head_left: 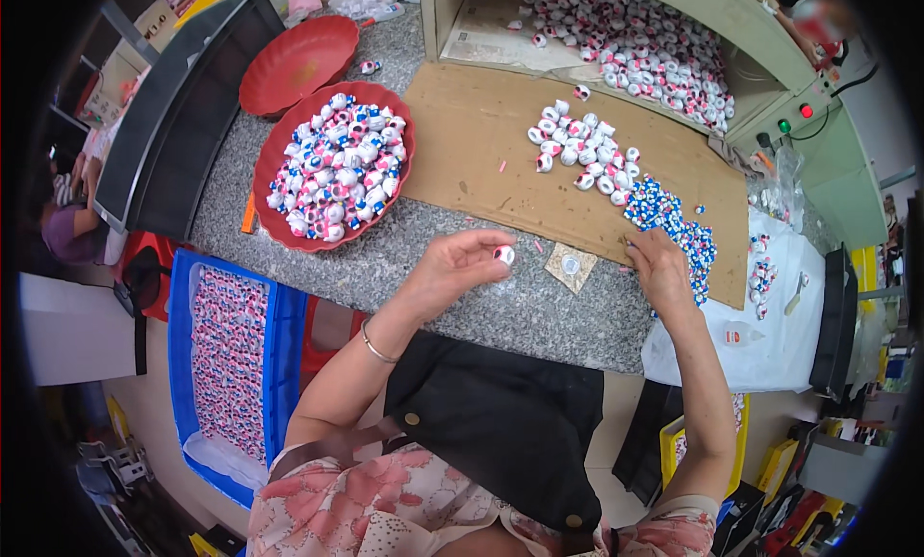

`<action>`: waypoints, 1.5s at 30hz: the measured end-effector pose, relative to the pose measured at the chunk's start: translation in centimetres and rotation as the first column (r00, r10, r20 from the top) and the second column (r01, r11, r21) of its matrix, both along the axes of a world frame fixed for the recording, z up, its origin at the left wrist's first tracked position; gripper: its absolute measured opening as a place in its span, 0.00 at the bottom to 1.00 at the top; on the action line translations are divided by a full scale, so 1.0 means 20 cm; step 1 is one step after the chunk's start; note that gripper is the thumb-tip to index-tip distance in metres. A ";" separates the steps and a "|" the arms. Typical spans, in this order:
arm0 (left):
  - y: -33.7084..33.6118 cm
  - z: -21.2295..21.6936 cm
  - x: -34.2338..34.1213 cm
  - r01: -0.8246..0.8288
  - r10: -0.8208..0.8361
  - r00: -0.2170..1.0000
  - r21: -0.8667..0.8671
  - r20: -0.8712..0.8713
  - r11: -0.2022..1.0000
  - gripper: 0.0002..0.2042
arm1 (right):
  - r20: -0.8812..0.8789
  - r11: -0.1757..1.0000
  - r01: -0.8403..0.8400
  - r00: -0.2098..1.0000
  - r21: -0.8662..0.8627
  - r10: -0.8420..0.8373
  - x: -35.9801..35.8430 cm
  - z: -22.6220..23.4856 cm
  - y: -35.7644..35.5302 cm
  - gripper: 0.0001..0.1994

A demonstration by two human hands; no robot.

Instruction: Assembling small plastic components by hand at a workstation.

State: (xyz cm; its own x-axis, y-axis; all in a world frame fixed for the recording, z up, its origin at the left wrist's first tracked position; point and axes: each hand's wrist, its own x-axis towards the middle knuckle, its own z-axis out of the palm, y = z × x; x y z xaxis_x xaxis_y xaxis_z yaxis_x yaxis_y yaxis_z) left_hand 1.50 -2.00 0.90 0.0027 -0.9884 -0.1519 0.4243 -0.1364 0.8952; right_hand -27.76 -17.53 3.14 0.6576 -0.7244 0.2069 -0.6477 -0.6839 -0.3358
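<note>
Between the thumb and fingers of my left hand is a small white rounded piece with a dark opening, held above the granite worktop. My right hand is closed at the fingertips, at the left edge of a pile of tiny blue-and-white pieces. Whatever its fingertips pinch is too small to name. Beyond that pile, a loose group of white-and-pink rounded pieces lies on a cardboard sheet. A small tan square with a round clear item rests between my hands.
At the left, a scalloped red bowl is heaped with white, pink and blue pieces; another red bowl stands behind it. A shelf opening holds many white-and-pink pieces. A small bottle lies on white sheeting. A blue crate stands lower left.
</note>
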 end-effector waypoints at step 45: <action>-0.08 -0.05 -0.26 -0.035 0.279 0.802 -0.424 0.528 0.905 0.18 | 0.519 0.656 -0.121 0.722 0.745 -0.457 0.26 0.10 0.39 0.08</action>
